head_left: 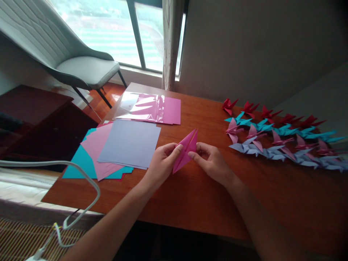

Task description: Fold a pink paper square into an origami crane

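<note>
Between my two hands is a bright pink piece of folded origami paper [186, 154], narrow and diamond-shaped, with a slit running down from its upper tip. It is held a little above the wooden table. My left hand [164, 159] pinches its left edge, thumb on the front face. On the opposite side, my right hand [210, 157] grips the right corner between thumb and curled fingers. The fingertips behind the paper are hidden.
Fanned sheets in lavender [132, 143], pink and turquoise lie left on the table [190, 206]. Behind them rests a clear plastic packet [144, 107] with magenta paper. Rows of folded paper cranes [277, 139] stand right. A white cable [87, 174] loops at the left front.
</note>
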